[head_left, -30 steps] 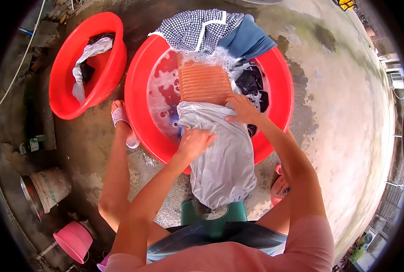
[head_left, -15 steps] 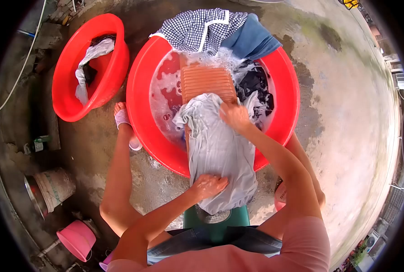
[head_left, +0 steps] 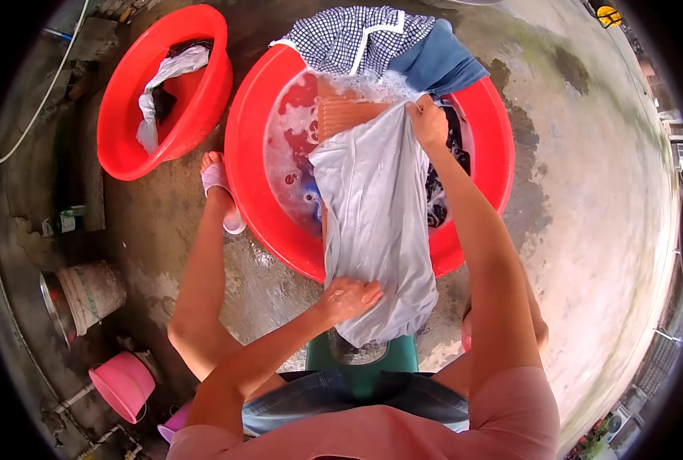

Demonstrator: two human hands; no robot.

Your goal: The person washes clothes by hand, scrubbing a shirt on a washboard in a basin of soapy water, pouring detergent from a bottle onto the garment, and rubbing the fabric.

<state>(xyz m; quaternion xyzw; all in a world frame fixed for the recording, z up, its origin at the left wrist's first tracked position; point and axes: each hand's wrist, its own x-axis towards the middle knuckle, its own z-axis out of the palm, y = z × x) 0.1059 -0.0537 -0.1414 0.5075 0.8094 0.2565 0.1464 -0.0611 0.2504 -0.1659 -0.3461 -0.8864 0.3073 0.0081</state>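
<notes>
Large red basin: a wide, round plastic tub [head_left: 243, 153] of sudsy water [head_left: 289, 130], the landmark for every place below.
Pale grey cloth: a long, wet, thin piece of fabric [head_left: 376, 215], running from inside the basin, over its near rim and down beyond it. Half a second ago its far end lay bunched; now it is drawn out flatter, into a stretched corner.
Right hand: closed around that corner [head_left: 431, 126], pinching it over the basin's far right part. It was lower, nearer the basin's middle, half a second ago.
Left hand: fingers folded in [head_left: 347, 297], touching the cloth just outside the basin's near rim; whether it grips a fold, I cannot tell. It lies on much the same stretch of cloth as half a second ago, but a second ago it was farther up, by the rim.
Orange-brown ribbed washboard: inside the basin [head_left: 345, 115], partly under the cloth.
Dark wet fabric: inside the basin, on its right side [head_left: 436, 201], partly behind the right forearm.
Checked navy-and-white fabric: draped over the basin's far rim [head_left: 334, 42], beside plain blue fabric [head_left: 445, 61].
Smaller red tub: left of the basin [head_left: 113, 130], holding whitish fabric [head_left: 156, 84].
</notes>
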